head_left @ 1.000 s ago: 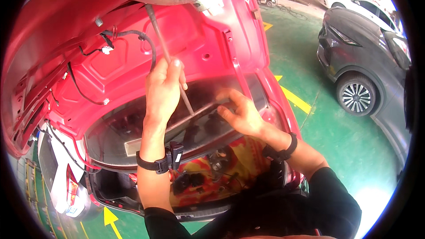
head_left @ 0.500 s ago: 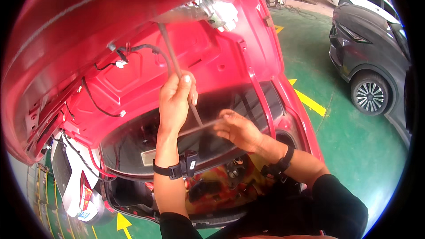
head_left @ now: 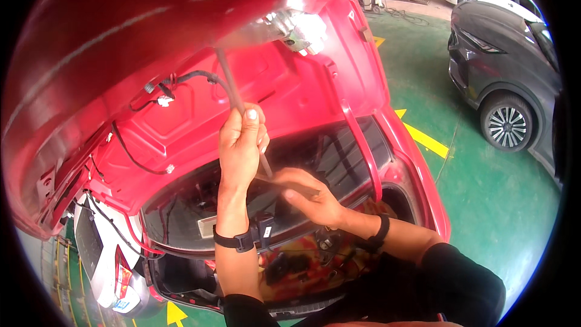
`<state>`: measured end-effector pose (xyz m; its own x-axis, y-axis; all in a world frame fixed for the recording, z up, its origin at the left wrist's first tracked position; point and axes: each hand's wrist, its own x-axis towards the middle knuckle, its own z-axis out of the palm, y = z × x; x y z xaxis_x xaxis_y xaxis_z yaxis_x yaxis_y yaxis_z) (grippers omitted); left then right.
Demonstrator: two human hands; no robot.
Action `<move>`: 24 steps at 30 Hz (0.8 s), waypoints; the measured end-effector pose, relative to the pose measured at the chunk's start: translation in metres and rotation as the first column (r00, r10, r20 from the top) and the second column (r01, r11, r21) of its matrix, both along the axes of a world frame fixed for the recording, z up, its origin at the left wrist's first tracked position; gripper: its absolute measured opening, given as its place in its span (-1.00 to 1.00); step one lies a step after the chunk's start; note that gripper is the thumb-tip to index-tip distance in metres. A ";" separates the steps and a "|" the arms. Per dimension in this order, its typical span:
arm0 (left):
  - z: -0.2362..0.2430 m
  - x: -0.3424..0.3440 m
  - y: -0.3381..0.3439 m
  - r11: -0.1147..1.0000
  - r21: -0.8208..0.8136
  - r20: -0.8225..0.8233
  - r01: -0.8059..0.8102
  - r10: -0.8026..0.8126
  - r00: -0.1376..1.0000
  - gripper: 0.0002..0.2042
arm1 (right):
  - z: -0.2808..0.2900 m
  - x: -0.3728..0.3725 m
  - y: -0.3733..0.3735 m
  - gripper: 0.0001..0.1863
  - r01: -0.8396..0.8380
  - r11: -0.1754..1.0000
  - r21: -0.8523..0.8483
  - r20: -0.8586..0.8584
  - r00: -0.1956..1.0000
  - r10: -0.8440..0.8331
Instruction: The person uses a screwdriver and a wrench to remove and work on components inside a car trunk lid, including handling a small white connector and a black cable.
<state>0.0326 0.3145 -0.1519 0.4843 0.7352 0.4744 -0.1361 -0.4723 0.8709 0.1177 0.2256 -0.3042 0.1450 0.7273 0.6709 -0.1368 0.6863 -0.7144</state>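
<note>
A long metal rod (head_left: 224, 72) runs up from my hands to the raised red trunk lid (head_left: 151, 160), its upper end hidden behind the lid's edge. Around its shaft, my left hand (head_left: 240, 145) is wrapped in a fist with the thumb up. At the lower end a crossbar (head_left: 296, 186) juts sideways. My right hand (head_left: 318, 201) has this bar between fingers and thumb, the fingers fairly straight. Bare metal parts (head_left: 299, 31) show in an opening of the lid, above and right of the rod.
Loose wires with a white connector (head_left: 164, 102) hang from the lid. Below lie the rear window (head_left: 302, 157) and the trunk, with a patterned lining and dark items. A dark grey car (head_left: 505, 54) stands at right on green floor; a white car (head_left: 109, 254) is at lower left.
My right hand has moved left and down along the crossbar, closer to the shaft, and now has the bar between thumb and fingers. My left hand keeps its hold, slightly lower in the view.
</note>
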 end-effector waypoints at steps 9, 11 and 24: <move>-0.005 -0.001 0.001 0.993 0.095 -0.028 -0.075 0.078 0.997 -0.69 | 0.018 -0.022 0.036 -0.75 -0.171 0.970 -0.175 -0.287 0.951 0.116; -0.004 -0.004 -0.005 0.916 0.332 -0.120 -0.225 0.277 0.953 -0.68 | 0.017 -0.021 0.038 -0.75 -0.207 0.966 -0.152 -0.318 0.936 0.150; -0.114 -0.026 -0.006 0.460 0.836 -0.064 -0.300 0.624 0.779 -0.68 | 0.018 0.003 0.020 -0.77 -0.157 0.981 -0.117 -0.295 0.948 0.117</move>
